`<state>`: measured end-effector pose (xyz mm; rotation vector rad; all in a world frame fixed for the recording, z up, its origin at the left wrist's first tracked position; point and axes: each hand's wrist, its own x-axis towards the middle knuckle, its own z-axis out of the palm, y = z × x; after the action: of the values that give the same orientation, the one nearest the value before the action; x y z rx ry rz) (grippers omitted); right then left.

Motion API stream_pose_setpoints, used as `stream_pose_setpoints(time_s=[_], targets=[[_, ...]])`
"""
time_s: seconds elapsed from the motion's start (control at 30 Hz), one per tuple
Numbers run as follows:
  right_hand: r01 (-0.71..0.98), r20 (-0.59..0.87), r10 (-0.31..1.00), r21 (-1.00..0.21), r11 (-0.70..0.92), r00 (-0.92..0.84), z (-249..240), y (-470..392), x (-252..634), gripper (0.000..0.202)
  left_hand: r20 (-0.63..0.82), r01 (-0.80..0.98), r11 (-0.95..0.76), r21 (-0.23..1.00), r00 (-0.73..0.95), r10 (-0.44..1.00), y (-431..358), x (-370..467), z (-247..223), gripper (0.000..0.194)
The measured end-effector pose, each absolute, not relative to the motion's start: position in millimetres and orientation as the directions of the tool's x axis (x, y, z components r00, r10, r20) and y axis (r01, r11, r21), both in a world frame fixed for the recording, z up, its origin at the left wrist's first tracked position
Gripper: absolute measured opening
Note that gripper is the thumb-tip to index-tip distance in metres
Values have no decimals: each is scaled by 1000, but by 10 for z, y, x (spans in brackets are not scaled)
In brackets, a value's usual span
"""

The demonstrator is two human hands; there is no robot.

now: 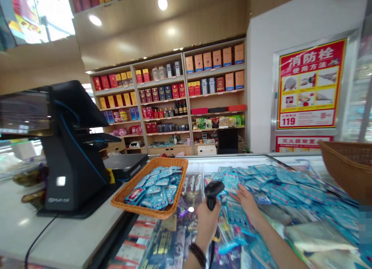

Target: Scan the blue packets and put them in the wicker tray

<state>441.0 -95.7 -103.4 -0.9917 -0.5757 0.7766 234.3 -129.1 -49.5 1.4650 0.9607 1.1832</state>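
Observation:
My left hand (207, 218), with a dark beaded bracelet at the wrist, is wrapped round the handle of a black barcode scanner (214, 188). The scanner's head points forward, close to a small blue packet (231, 180). That packet is pinched by its right edge in my right hand (247, 201), just above the glass counter. A wide pile of similar blue packets (285, 181) spreads to the right. Left of the scanner, an orange wicker basket (119, 202) holds many more blue packets and one with a red part.
At left stands a black point-of-sale terminal (75, 156) on a white counter (58, 238), beside a flat black device (128, 164). Goods lie under the glass display counter (192, 168). A brown woven basket (345, 168) sits at the right edge. Stocked shelves (165, 98) line the back wall.

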Motion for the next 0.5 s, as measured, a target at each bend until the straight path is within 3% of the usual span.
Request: stream_pose_setpoints(time_s=[0.13, 0.3, 0.5], targets=[[-357, 1, 795, -893, 273, 606, -987, -1000, 4394, 40, 197, 106, -235, 966, 282, 939, -1352, 2372, -460, 36], [-401, -60, 781, -881, 251, 621, -941, -1029, 4353, 47, 191, 107, -233, 967, 302, 934, -1362, 2383, -459, 27], [-337, 69, 815, -888, 314, 575, -915, -1053, 4345, 55, 168, 64, -197, 978, 314, 934, -1344, 2398, -449, 29]])
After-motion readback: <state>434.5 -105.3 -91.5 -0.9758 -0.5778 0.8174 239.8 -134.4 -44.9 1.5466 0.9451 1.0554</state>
